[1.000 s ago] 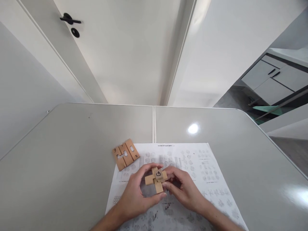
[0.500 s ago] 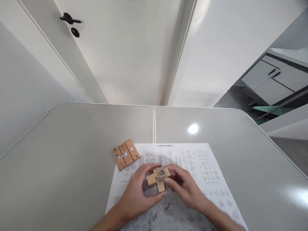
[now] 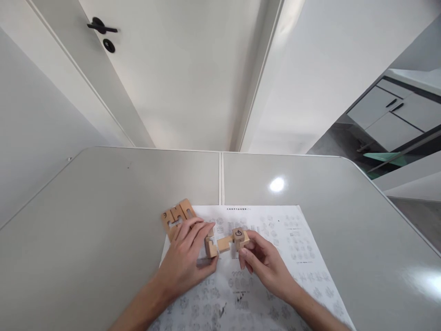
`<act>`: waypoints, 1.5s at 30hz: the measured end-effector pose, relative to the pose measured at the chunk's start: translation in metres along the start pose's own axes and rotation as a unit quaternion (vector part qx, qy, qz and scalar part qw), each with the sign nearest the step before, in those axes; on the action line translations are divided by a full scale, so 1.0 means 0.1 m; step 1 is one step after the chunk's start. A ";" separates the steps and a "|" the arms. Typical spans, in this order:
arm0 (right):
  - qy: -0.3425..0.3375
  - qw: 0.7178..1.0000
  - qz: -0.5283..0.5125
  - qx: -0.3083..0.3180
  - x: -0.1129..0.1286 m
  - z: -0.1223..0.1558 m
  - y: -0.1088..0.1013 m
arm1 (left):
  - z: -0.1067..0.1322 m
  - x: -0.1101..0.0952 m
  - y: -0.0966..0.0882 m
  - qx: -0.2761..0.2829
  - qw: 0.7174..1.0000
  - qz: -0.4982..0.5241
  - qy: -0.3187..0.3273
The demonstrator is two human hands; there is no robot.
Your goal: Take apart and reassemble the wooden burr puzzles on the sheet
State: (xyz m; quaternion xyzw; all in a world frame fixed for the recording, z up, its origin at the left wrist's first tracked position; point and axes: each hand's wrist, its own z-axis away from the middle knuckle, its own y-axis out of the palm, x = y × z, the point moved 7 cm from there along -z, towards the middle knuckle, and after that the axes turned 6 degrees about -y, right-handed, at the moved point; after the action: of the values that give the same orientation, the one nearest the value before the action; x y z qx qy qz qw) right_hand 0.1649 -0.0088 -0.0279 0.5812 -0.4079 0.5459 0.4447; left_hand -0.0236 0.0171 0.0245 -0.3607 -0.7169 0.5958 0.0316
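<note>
Left hand (image 3: 184,250) curled, thumb and fingers closed about a notched piece (image 3: 211,248); right hand (image 3: 265,262) pinching a joined pair, namely a letter-marked block (image 3: 238,233) set across a pale bar (image 3: 223,244); the bar's free end points at the notched piece, just beside it; contact there cannot be told; all of this sits above the printed sheet (image 3: 310,248) on the worktop (image 3: 103,207).

Step judged as handling interlocking parts apart from one another; best done with the right pinch spanning both members, since a grip on the block alone may let the bar slide or twist; notch faces want to stay square, as tilt would probably bind them; left fingers overlap the flat group of marked pieces (image 3: 178,214) in view, so a low sideways sweep risks disturbing it.
</note>
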 end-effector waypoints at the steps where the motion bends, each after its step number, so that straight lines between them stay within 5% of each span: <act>1: 0.002 1.000 -0.001 0.001 0.00 0.00 0.00 | -0.01 0.01 -0.01 0.003 1.000 -0.006 0.004; 11: 0.007 1.000 0.003 0.006 0.01 -0.01 0.01 | -0.02 0.15 -0.08 0.026 0.999 -0.020 0.019; 31: -0.028 0.997 0.054 0.057 0.07 -0.01 0.08 | -0.02 -0.12 -0.10 -0.004 0.991 0.132 0.024; 45: -0.062 0.978 0.119 0.162 0.24 0.03 0.22 | -0.05 -0.11 -0.16 -0.043 0.991 0.121 0.020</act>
State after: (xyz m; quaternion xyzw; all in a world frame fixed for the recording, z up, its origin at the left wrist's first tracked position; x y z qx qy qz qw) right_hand 0.1460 -0.0178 -0.0027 0.6256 -0.4073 0.6165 0.2504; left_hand -0.0204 0.0142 0.0441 -0.4578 -0.6923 0.5562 -0.0421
